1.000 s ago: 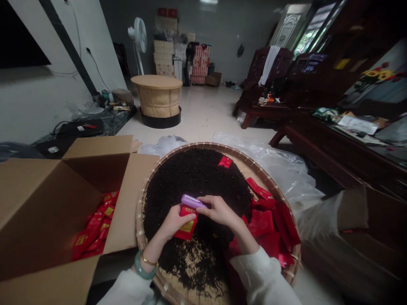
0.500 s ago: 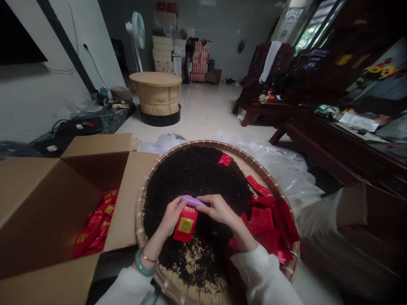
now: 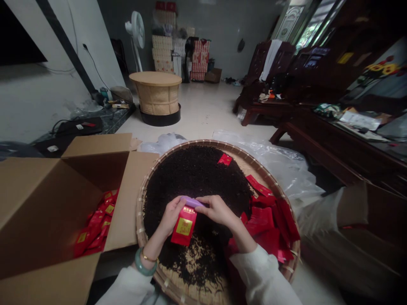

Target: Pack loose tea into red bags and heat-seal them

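The left hand's [image 3: 170, 214] thumb has been moved from the red printed packet's [image 3: 182, 238] front up to the purple handheld device [image 3: 192, 202], and the gold label [image 3: 184, 226] has been uncovered.

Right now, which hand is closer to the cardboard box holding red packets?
Left. The left hand is to the right of the box, above the woven tray; the right hand is farther right, gripping the purple tool.

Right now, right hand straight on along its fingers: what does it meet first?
Past the purple tool it holds, the right hand would probably meet the left hand first; exact depth is unclear.
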Demonstrator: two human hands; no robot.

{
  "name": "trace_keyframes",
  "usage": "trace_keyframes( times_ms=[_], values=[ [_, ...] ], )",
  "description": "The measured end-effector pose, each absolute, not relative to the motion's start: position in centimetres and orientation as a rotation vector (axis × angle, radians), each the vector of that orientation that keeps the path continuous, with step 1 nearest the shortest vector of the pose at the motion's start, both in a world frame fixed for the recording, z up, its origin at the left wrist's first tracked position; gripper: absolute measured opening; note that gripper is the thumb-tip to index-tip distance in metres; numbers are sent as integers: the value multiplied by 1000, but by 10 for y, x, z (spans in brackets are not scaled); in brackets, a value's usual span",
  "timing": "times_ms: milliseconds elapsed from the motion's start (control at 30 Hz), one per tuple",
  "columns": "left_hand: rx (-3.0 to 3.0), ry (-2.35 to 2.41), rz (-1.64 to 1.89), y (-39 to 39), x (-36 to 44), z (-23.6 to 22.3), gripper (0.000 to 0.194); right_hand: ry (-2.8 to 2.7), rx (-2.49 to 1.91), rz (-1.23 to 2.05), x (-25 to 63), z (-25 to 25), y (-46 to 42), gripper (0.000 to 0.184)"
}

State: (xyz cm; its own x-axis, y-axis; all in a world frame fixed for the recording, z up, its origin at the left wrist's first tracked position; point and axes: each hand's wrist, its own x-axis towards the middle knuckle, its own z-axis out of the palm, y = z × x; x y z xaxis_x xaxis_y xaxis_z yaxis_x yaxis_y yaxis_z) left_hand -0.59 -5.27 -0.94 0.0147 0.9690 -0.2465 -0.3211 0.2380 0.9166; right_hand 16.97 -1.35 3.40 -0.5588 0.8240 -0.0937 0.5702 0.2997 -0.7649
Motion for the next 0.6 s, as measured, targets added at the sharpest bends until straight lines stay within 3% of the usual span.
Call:
trace_keyframes(
  times_ms=[600],
  values=[
    [759, 1098, 1185, -53, -5, -9, 49, -2252, -1246, 1131, 168, 34, -15, 29]
  ],
)
